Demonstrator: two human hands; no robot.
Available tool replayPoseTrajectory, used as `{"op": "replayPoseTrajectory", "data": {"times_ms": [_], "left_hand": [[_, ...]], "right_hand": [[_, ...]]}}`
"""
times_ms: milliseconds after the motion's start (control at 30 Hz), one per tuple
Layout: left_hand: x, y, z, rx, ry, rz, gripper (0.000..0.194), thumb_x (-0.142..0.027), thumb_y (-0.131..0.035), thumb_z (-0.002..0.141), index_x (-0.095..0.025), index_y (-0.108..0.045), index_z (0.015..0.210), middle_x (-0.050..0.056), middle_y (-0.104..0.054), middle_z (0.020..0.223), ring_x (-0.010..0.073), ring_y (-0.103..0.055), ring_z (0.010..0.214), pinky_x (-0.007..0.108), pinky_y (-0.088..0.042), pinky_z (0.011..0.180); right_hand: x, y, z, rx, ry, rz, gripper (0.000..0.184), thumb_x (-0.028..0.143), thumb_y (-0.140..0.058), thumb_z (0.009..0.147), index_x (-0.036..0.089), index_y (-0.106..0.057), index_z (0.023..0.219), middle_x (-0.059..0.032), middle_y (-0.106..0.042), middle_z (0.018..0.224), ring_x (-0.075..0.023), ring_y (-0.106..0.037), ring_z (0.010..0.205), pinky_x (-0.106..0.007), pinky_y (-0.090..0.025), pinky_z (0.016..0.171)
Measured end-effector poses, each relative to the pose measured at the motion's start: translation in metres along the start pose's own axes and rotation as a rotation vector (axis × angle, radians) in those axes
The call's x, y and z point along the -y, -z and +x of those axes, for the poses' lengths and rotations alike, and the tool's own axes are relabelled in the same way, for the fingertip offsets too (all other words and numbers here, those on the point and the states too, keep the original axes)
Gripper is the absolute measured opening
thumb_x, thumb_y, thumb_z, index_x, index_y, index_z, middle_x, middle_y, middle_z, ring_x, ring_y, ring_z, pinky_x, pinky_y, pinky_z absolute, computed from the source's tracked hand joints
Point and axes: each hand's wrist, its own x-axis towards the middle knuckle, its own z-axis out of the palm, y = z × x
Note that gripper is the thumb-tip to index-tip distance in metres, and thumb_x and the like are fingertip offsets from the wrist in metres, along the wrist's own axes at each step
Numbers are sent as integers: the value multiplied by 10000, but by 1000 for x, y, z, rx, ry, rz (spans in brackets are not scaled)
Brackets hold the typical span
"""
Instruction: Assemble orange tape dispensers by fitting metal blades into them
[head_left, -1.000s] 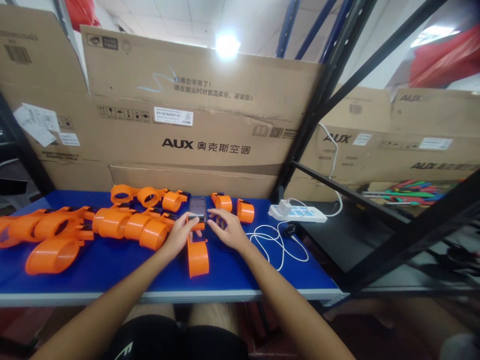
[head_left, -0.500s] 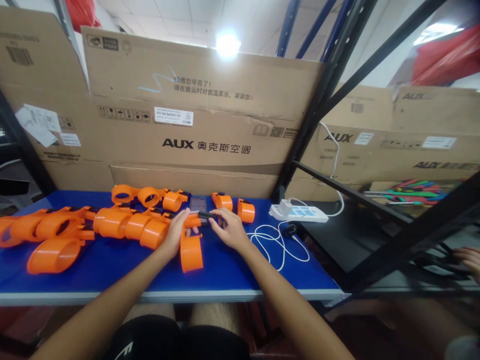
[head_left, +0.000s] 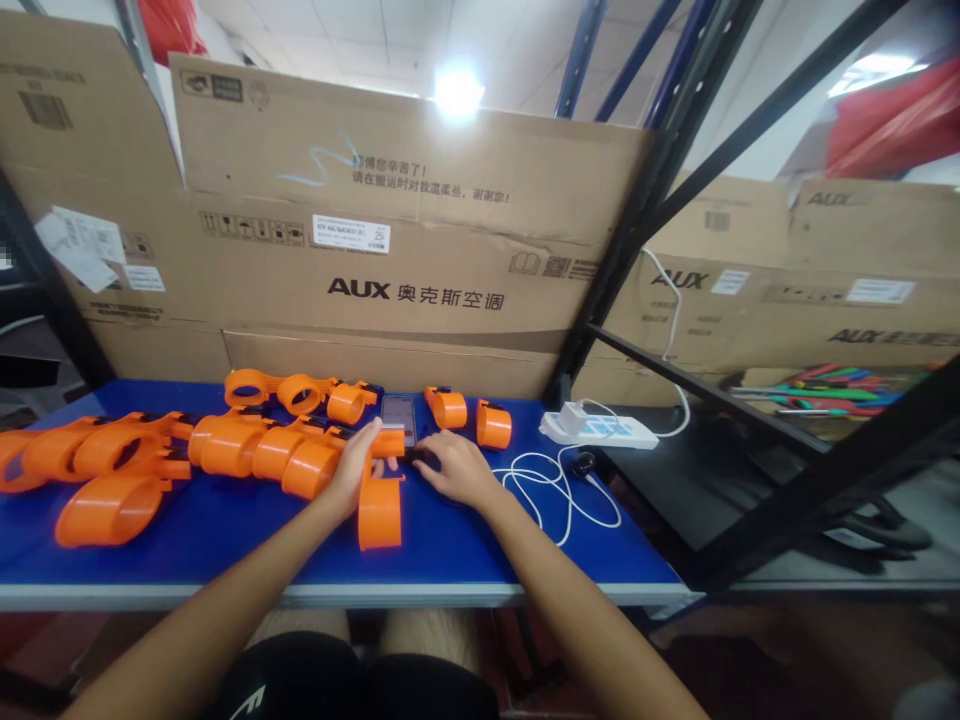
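Orange tape dispenser, one, hand-held: in front of the smartphone, handle end closest to it, ring hanging lower and nearer the wearer.

Left hand: just in front of the smartphone, to its left; fingers closed around the handle end of the orange tape dispenser, which it grips.

Right hand: in front of the smartphone, to its right; fingers bent, thumb and fingertips close together at a dark part by the dispenser's end — whether they pinch it or only touch it, cannot tell.

Smartphone: one, lying flat, screen up; what its screen shows is too small to read.

Two dispensers, orange, standing side by side to the right of the smartphone.

Back row of dispensers, orange, immediately left of the smartphone.

Further dispensers, orange, some with black ends, grouped farther left of the smartphone and nearer the wearer.

Power strip, white, with a white adapter plugged in; well to the right of the smartphone.

Cable, white, loosely looped, between smartphone and power strip but nearer the wearer.

Tabletop, blue, beneath the smartphone.

Cardboard carton, printed "AUX" — upright behind the smartphone.
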Motion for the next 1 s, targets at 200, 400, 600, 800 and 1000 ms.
{"op": "replayPoseTrajectory", "data": {"times_ms": [200, 400, 600, 800, 1000], "left_hand": [[8, 3, 5, 38, 10, 80, 529, -695, -662, 827, -168, -650, 867, 26, -682, 607, 79, -426, 345, 217, -269, 367], [11, 1, 4, 84, 2, 173, 526, -674, -652, 852, -158, -690, 943, 37, -687, 611, 90, -454, 360, 219, -285, 373], [9, -2, 0, 120, 3, 242, 508, -640, -663, 866, -145, -724, 965, 60, -704, 635, 102, -483, 392, 226, -321, 395], [8, -1, 1, 86, -10, 248, 492, -622, -666, 870, -139, -717, 950, 41, -691, 615, 91, -469, 409, 217, -324, 417], [8, 0, 3, 16, -8, 186, 480, -623, -696, 838, -153, -691, 936, 23, -684, 607, 81, -454, 394, 213, -290, 403]], "right_hand": [[-3, 2, 1, -42, -63, 54, 77, 271, -703, 904, 245, -716, 975, -60, -738, 927, -236, -636, 859, -347, -484, 793], [5, 3, 3, -86, -71, 212, 273, 420, -560, 1013, 240, -698, 1167, -45, -756, 951, -188, -642, 734, -297, -501, 686], [8, 1, 5, -100, -62, 298, 269, 432, -573, 1008, 216, -731, 995, -57, -748, 929, -182, -628, 732, -287, -501, 675], [7, 1, 6, -141, -80, 316, 267, 425, -592, 995, 196, -723, 951, -57, -742, 916, -181, -631, 746, -279, -494, 664], [4, 4, 6, -190, -94, 311, 256, 419, -605, 980, 196, -716, 920, -36, -735, 846, -175, -633, 717, -272, -490, 647]]}}
